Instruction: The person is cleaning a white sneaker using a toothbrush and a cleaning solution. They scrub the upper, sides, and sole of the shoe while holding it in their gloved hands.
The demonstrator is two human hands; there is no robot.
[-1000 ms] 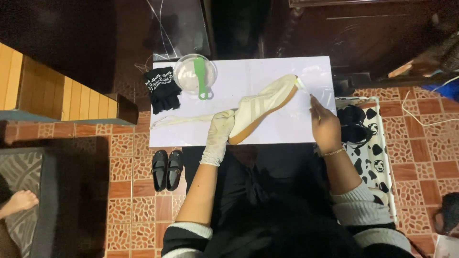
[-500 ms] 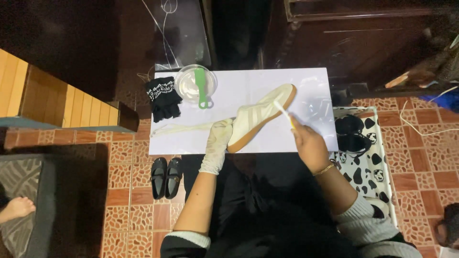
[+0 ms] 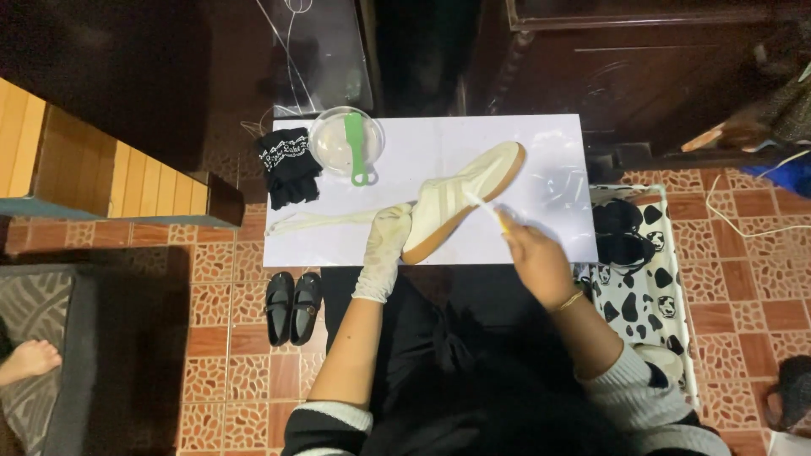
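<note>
While scanning from the left: bare foot [image 3: 29, 359] on the dark mat at 8 o'clock, wooden slatted bench [image 3: 93, 165] at 9. Pair of small black shoes [image 3: 294, 306] on the tiled floor just below the white board [image 3: 422, 152]. Black cloth with white print [image 3: 287, 167] at the board's 10 o'clock corner; beside it a clear round bowl [image 3: 346, 139] with a green-handled brush [image 3: 356, 152] lying across it. White laces [image 3: 325, 221] trailing leftward from the shoe. Left hand [image 3: 388, 241], gloved in cream, closed around the heel of the cream sneaker [image 3: 460, 200], toe tilted toward 2 o'clock, tan sole facing right. Right hand [image 3: 528, 253], bare, clenched on a small toothbrush [image 3: 486, 207], bristles touching the sneaker's side. Black-spotted white mat [image 3: 646, 283] at 3 o'clock, dark shoes [image 3: 619, 232] on it.
</note>
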